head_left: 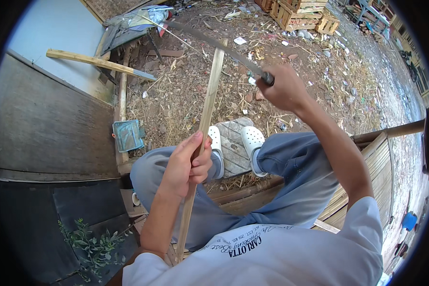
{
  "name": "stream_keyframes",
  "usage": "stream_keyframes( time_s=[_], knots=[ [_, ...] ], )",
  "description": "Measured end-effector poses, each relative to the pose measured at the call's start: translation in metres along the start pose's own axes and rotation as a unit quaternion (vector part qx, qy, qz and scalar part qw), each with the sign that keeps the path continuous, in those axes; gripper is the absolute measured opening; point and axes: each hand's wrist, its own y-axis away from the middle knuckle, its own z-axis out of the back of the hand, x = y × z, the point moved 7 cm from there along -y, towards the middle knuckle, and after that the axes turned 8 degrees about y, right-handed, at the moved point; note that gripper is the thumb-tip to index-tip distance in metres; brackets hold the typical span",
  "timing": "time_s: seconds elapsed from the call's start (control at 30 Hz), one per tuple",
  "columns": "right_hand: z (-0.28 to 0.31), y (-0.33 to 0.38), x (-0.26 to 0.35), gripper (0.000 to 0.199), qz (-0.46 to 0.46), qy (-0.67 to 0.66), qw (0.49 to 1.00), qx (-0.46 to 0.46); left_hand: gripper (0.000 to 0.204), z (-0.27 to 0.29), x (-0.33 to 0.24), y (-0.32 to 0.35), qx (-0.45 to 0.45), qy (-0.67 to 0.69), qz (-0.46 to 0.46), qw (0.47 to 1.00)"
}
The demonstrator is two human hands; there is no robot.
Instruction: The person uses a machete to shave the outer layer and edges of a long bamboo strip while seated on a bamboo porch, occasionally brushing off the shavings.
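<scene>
Looking down from the head view, I see my left hand (188, 164) clenched around a long pale bamboo strip (206, 119), just left of the frame's centre. The strip runs from the lower centre, beside my white shirt, up to the upper centre, tilted slightly rightward.

My right hand (283, 88), in the upper right of centre, is closed on the dark handle of a long curved steel blade (214, 42). The blade sweeps from that hand toward the upper left and crosses the strip near its top end; whether the edge touches the strip I cannot tell.

Below the hands, my legs in blue-grey trousers (291, 167) extend toward the frame's centre, and my feet in white perforated clogs (251, 139) rest on a flat grey stone (231, 143).

At centre left, a small teal metal tin (127, 135) lies on the dirt ground (176, 95), which is strewn with dry straw and debris.

In the upper left, a loose wooden plank (97, 62) leans across a pale wall. At the top right stand stacked wooden crates (300, 12).

In the lower right, the slatted bamboo bench (376, 164) carries me.
</scene>
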Motion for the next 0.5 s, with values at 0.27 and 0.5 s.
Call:
stream_keyframes(
  time_s=[0.27, 0.5],
  knots=[
    [-0.039, 0.049, 0.084, 0.014, 0.171, -0.013, 0.98, 0.1, 0.031, -0.004, 0.001, 0.002, 0.085, 0.047, 0.039, 0.994],
    [-0.037, 0.018, 0.043, 0.016, 0.088, 0.035, 0.993, 0.072, 0.03, -0.014, 0.005, 0.006, 0.021, 0.019, 0.004, 1.0]
  ],
)
